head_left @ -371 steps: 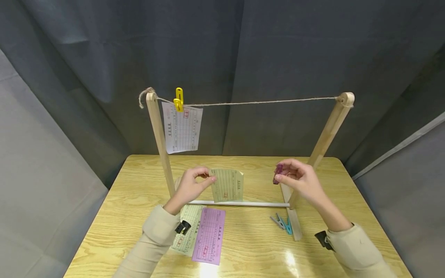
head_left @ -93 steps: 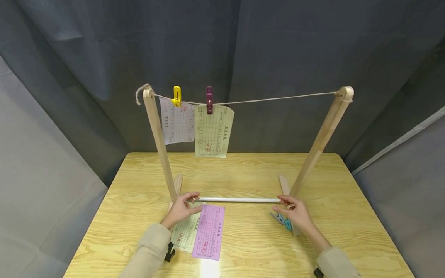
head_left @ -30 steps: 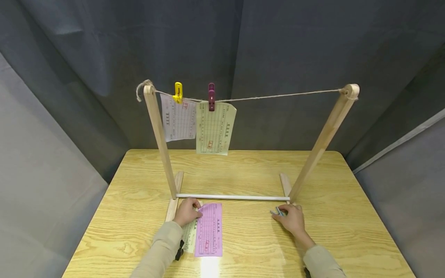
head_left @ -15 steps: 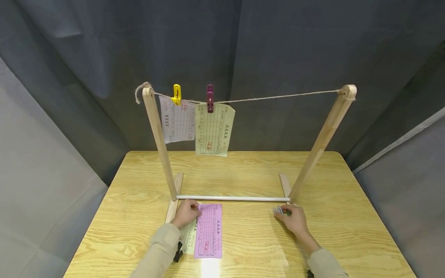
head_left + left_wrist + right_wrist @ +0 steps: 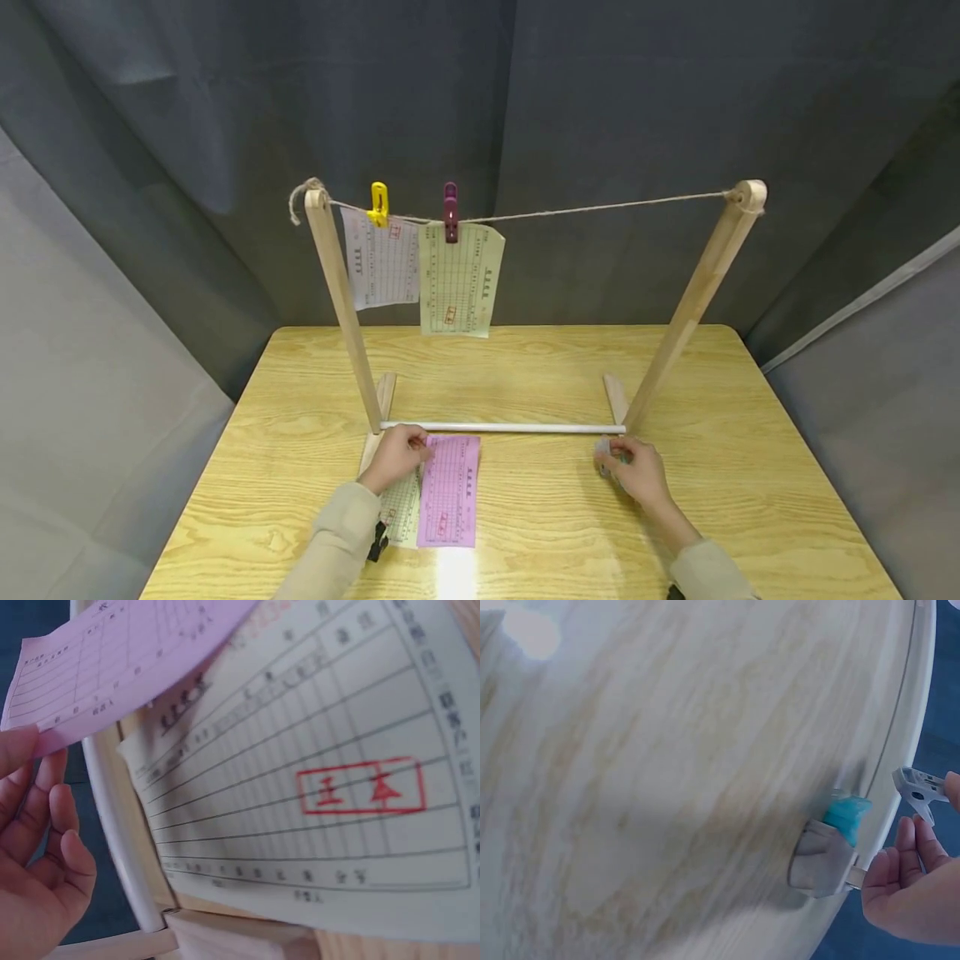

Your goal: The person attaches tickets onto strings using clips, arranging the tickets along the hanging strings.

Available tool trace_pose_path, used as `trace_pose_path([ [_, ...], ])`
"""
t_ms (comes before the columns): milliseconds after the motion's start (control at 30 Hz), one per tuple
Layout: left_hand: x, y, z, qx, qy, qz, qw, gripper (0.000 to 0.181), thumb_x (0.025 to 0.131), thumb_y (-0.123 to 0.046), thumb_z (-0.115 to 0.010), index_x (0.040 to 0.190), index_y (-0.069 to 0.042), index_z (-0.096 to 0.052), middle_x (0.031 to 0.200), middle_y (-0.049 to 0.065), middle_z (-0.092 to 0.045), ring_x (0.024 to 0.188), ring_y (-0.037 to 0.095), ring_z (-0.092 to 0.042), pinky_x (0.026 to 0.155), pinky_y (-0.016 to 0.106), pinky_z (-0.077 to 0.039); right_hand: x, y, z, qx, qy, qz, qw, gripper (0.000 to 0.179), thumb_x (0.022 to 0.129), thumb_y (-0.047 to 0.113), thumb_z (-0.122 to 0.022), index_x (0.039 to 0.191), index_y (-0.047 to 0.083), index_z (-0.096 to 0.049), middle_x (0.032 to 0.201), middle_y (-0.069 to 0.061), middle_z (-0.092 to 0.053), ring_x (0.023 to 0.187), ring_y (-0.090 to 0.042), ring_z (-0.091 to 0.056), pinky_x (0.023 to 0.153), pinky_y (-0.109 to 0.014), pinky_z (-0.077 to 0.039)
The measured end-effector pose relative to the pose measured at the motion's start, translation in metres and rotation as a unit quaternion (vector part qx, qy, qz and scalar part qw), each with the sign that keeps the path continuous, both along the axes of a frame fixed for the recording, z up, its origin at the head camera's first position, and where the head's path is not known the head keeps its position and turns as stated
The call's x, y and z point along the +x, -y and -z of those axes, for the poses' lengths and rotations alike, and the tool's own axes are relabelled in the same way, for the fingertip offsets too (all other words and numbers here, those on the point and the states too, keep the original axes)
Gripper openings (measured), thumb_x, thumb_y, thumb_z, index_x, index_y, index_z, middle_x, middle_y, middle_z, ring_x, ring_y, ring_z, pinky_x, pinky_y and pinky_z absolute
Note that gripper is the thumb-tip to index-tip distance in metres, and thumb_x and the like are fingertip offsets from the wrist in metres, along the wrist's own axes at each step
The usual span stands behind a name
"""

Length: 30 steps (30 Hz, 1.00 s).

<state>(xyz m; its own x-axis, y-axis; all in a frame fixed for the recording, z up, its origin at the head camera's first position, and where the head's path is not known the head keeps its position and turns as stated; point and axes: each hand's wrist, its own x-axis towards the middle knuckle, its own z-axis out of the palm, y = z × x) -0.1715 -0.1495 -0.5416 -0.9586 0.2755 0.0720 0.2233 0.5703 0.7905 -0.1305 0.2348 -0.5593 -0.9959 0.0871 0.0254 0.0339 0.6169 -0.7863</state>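
now lifted, purple slip [image 5: 450, 493] points lengthwise toward white rod [image 5: 517, 428]

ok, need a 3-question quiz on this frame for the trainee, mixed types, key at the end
1. How many slips hang from the string? A) one B) two C) three
2. True or false: the right grip holds a grey clip.
3. Fill in: the left grip pinches the corner of the ____ slip.

Key:
1. B: a hanging white slip and a hanging green slip.
2. True; the right wrist view shows it between thumb and fingers.
3. pink slip, clearest in the left wrist view.
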Motion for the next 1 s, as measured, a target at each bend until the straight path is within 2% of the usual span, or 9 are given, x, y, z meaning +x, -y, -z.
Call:
trace_pose_path([
  [100,0.001,0.0,-0.004,-0.005,-0.006,-0.001,1.0,0.008,0.071,0.005,-0.067,0.071,0.0,-0.061,0.062,-0.001,-0.053,0.058,0.008,-0.046,0.053,0.02,-0.041,0.002,0.001,-0.005,-0.02,0.004,-0.008,0.9998,0.034,0.084,0.017,-0.066,0.106,-0.007,-0.059,0.101,-0.02,-0.062,0.102,-0.041,-0.053,0.086,-0.054,-0.042],
  [233,0.002,-0.001,-0.008,-0.014,-0.023,0.007,0.9996,0.008,0.072,0.005,-0.068,0.072,-0.001,-0.062,0.065,0.001,-0.056,0.062,0.011,-0.049,0.057,0.022,-0.043,0.005,0.003,-0.015,-0.032,0.021,-0.004,0.9993,0.038,0.086,0.022,-0.064,0.11,-0.007,-0.056,0.106,-0.02,-0.06,0.106,-0.041,-0.049,0.087,-0.056,-0.039],
  [400,0.003,-0.001,-0.015,-0.01,-0.023,0.024,0.9994,0.007,0.074,0.003,-0.068,0.073,-0.002,-0.063,0.068,-0.001,-0.057,0.065,0.012,-0.05,0.059,0.023,-0.044,0.005,0.007,-0.024,-0.044,0.031,0.015,0.9984,0.037,0.086,0.024,-0.064,0.108,-0.005,-0.058,0.102,-0.017,-0.061,0.096,-0.033,-0.056,0.077,-0.04,-0.047],
  [567,0.003,-0.001,-0.023,0.006,-0.024,0.039,0.9989,0.005,0.074,0.002,-0.067,0.074,-0.002,-0.063,0.069,-0.002,-0.057,0.066,0.011,-0.051,0.061,0.023,-0.044,0.005,0.011,-0.035,-0.073,0.031,0.02,0.9967,0.036,0.086,0.024,-0.063,0.108,-0.004,-0.058,0.101,-0.017,-0.061,0.09,-0.025,-0.058,0.068,-0.024,-0.047],
  [767,0.004,-0.001,-0.033,0.017,-0.017,0.046,0.9987,0.007,0.076,-0.001,-0.069,0.075,-0.004,-0.063,0.07,-0.002,-0.057,0.061,0.008,-0.047,0.051,0.02,-0.04,0.006,0.012,-0.046,-0.134,0.05,0.012,0.9896,0.043,0.086,0.024,-0.063,0.115,-0.006,-0.053,0.101,-0.017,-0.061,0.086,-0.016,-0.059,0.069,-0.021,-0.048],
  [900,0.006,-0.003,-0.04,0.022,-0.015,0.053,0.9982,0.006,0.077,-0.002,-0.07,0.076,-0.004,-0.064,0.071,-0.002,-0.058,0.062,0.008,-0.048,0.053,0.021,-0.041,0.004,0.013,-0.05,-0.199,0.039,0.002,0.9793,0.041,0.086,0.021,-0.064,0.112,-0.008,-0.051,0.092,-0.009,-0.062,0.079,-0.009,-0.058,0.068,-0.02,-0.048],
  [1000,0.006,-0.004,-0.043,0.023,-0.014,0.055,0.9981,0.005,0.077,-0.003,-0.07,0.077,-0.004,-0.065,0.071,-0.002,-0.058,0.062,0.009,-0.048,0.054,0.022,-0.041,0.003,0.014,-0.053,-0.226,0.031,-0.016,0.9734,0.041,0.086,0.019,-0.063,0.113,-0.008,-0.048,0.09,-0.005,-0.062,0.08,-0.007,-0.057,0.069,-0.019,-0.047],
])
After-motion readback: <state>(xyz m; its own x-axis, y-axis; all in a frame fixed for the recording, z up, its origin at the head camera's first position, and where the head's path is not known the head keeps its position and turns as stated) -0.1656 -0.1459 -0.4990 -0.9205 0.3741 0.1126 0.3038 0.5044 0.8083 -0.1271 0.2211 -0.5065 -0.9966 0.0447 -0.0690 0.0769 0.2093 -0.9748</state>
